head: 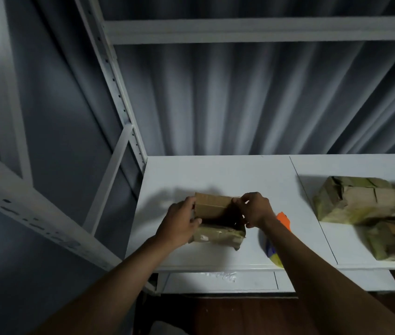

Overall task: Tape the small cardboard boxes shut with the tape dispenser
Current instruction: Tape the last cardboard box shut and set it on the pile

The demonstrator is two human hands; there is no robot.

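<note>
A small cardboard box (212, 206) sits on the white table (228, 175), its top open and its front face wrapped in glossy tape. My left hand (182, 221) grips the box's left side, thumb at the front. My right hand (255, 209) pinches the far flap at the box's right end. The tape dispenser (282, 220), orange with a blue and yellow roll, lies on the table just right of the box, mostly hidden under my right forearm.
Two bundles of flattened cardboard in plastic wrap (366, 201) lie on the adjoining white table at the right. A white metal shelving frame (119, 97) rises at the left, and a grey curtain (264, 97) hangs behind the tables.
</note>
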